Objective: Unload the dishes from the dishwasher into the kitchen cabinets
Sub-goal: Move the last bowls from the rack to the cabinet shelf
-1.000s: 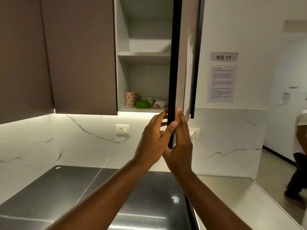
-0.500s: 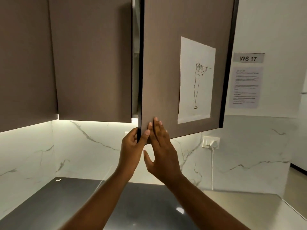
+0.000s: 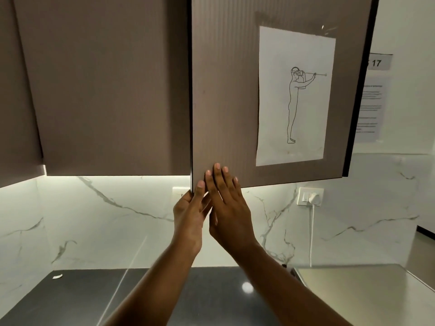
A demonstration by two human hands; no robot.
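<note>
Head view: we're closing the cabinet door (image 3: 223, 95), biggest thing in frame. A sec ago it stood edge-on w/ the shelves and cups showing; now it's swung nearly flush w/ the neighbouring door (image 3: 113, 90), only a thin dark gap left, interior hidden. So this cabinet looks done w/; no dishes or dishwasher in view, can't tell where they are. Below, the dark worktop (image 3: 70, 300) w/ a white scrap near its back-left corner. On the door, a taped sheet (image 3: 294, 97) w/ a line-drawn figure. Our right hand (image 3: 229, 208) lies flat, fingers straight, tips pressing the door's lower-left corner. Our left hand (image 3: 189, 215) pinches that corner's free edge, thumb on the face, fingers behind. Wall socket (image 3: 310, 196) sits right of the hands.
</note>
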